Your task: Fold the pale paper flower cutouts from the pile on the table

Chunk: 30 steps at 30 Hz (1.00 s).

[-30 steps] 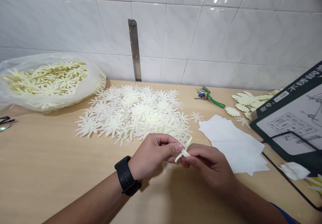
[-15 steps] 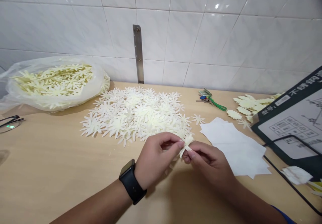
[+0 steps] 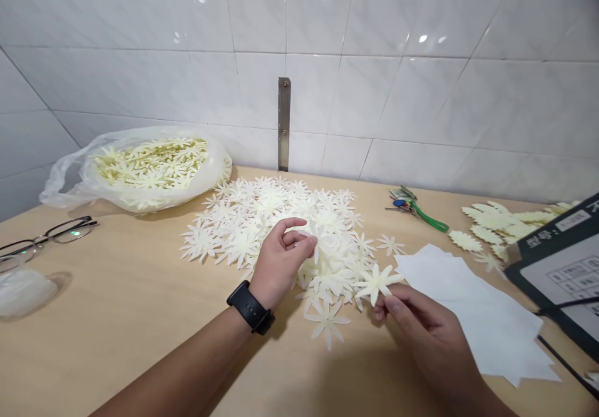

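Note:
My left hand (image 3: 283, 258), with a black watch on the wrist, is closed in a pinch over the pile. Between its thumb and index finger is a thin white flower cutout (image 3: 316, 235), partly lost against the pile behind. In my right hand (image 3: 423, 323), thumb and fingers pinch a pale yellow flower cutout (image 3: 377, 282) by a petal. Its petals are spread, facing up. Beneath and behind both hands lies a loose pile of white flower cutouts (image 3: 271, 205). A single white cutout (image 3: 327, 322) rests on the table at the pile's front edge.
An open plastic bag (image 3: 219, 167) of yellowish cutouts stands at the back left, with glasses (image 3: 70, 230) before it. At the right are white paper sheets (image 3: 449, 292), keys with a green strap (image 3: 430, 220), scalloped yellow pieces (image 3: 491, 220) and a dark printed box (image 3: 566, 242).
My hands have moved apart from being together at one bunched cutout. The right now holds a spread yellow cutout; the left pinches a white one over the pile. The view has shifted left.

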Each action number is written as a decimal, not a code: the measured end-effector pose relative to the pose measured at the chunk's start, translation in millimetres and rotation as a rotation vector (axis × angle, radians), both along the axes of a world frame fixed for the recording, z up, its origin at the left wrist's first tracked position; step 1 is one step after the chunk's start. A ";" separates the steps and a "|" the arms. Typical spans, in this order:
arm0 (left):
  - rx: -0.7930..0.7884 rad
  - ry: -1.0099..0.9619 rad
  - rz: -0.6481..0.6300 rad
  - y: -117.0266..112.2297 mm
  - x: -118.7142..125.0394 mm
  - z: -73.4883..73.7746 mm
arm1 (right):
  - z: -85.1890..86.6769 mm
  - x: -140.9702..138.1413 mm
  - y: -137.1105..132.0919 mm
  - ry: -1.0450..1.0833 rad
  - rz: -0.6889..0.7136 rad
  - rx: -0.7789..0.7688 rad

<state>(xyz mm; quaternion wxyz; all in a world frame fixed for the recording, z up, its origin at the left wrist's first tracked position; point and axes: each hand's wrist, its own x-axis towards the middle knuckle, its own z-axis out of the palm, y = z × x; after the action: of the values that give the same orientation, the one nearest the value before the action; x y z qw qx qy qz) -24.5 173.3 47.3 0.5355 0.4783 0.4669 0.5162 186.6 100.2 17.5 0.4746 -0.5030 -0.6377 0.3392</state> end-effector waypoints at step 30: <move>-0.231 -0.071 -0.598 -27.1 20.2 3.7 | 7.5 -4.8 -4.5 -0.045 0.220 0.111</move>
<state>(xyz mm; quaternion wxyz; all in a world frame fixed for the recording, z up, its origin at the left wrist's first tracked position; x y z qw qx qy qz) -4.3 146.2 51.0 0.7302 0.5120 0.3421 0.2960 181.8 95.7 25.0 0.4472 -0.4104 -0.7174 0.3420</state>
